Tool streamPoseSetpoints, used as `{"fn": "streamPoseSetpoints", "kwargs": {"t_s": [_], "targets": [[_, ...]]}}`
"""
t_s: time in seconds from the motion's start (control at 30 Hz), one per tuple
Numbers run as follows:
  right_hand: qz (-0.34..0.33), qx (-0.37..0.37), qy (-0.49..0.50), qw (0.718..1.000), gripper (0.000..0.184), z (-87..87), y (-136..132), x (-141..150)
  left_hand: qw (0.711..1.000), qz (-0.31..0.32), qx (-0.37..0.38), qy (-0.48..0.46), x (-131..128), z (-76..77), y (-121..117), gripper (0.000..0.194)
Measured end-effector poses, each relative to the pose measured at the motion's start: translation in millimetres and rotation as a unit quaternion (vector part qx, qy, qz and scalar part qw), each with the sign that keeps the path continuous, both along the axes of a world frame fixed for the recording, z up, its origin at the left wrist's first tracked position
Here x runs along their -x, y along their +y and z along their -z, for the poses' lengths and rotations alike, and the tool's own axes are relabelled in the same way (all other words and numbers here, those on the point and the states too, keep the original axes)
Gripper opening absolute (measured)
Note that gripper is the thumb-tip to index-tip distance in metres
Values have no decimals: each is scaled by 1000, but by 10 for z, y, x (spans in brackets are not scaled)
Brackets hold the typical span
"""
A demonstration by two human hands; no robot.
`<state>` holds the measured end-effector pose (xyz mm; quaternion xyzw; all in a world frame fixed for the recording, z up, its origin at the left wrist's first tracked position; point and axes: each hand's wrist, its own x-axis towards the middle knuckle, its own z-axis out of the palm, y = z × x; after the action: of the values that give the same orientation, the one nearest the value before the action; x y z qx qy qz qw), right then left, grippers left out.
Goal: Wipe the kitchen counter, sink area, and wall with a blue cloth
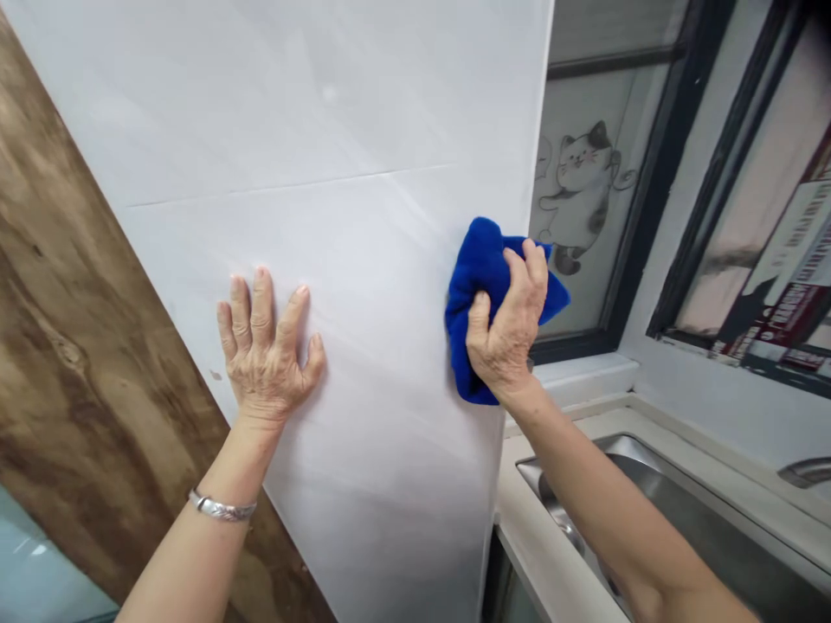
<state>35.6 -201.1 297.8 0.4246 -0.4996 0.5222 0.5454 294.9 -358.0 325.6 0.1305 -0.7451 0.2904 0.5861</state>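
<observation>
My left hand [266, 359] lies flat against a glossy white wall panel [363, 285], fingers spread, with nothing in it. A silver bracelet [222, 508] circles that wrist. At the panel's right edge, my right hand [512, 320] grips a bunched blue cloth [477, 268] and presses it to the surface. One corner of the cloth sticks out past the edge, in front of the window behind. The palm side of the right hand is hidden.
A brown wood-grain strip [71, 346] borders the panel on the left. To the right are a window with a cat drawing [581, 195], a steel sink [707, 528] set in a pale countertop [538, 554], and a faucet [805, 472].
</observation>
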Motion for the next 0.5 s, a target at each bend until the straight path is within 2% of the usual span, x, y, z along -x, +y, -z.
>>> {"fn": "streamPoseSetpoints", "kwargs": {"t_s": [0.1, 0.2, 0.27, 0.37, 0.5], "targets": [[3, -27, -2, 1000, 61, 10, -186, -311, 1000, -8, -21, -11, -14, -1, 14, 70], [-7, -74, 8, 997, 67, 282, -341, -648, 999, -7, -30, -14, -25, -9, 20, 69], [-19, -111, 25, 993, 72, 605, -408, -820, 999, -14, -23, -18, -33, -18, 23, 70], [-36, -198, 120, 972, 71, 1267, -451, -941, 999, -33, -7, -22, -40, -31, 15, 73], [-61, -300, 319, 897, 49, 2171, -378, -848, 999, -35, 10, -15, -31, -41, -11, 73]]}}
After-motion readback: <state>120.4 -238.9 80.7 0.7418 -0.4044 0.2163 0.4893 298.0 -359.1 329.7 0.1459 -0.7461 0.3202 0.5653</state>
